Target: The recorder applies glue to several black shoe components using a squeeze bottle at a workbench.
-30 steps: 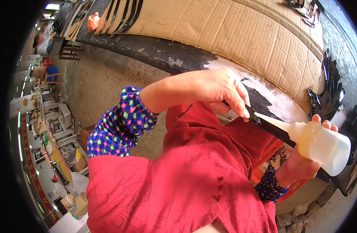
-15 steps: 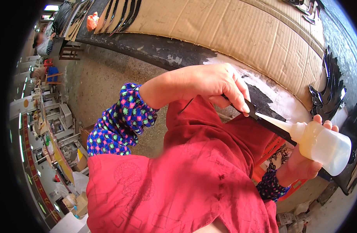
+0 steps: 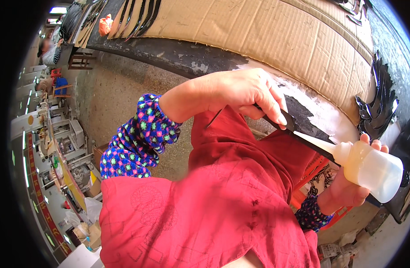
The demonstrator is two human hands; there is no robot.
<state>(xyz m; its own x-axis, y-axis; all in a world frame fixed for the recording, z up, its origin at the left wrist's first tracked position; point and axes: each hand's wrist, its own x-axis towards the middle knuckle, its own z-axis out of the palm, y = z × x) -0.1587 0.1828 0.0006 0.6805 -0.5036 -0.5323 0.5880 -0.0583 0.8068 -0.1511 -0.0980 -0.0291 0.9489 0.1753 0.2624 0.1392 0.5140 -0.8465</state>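
In my left hand (image 3: pixel 254 98) a thin, flat black piece (image 3: pixel 289 121) is pinched between thumb and fingers, above the table's near edge. My right hand (image 3: pixel 345 187) is wrapped round a translucent squeeze bottle (image 3: pixel 375 169) with pale yellowish liquid inside. The bottle is tipped on its side, and its long pointed nozzle (image 3: pixel 318 142) aims left, with the tip at or very close to the black piece. Whether liquid comes out is too small to tell. My fingers hide part of the black piece.
Brown cardboard (image 3: pixel 240 29) covers much of the dark, peeling table (image 3: pixel 182 58). Glossy black curved strips (image 3: pixel 144 20) and an orange lump (image 3: pixel 106 24) lie at the far left. Black feather-shaped pieces (image 3: pixel 378 105) lie at the right. A person (image 3: pixel 50 51) is far off at left.
Very little differs. My left hand and the black piece have shifted slightly; the bottle stays almost in place with its nozzle still close to the piece.
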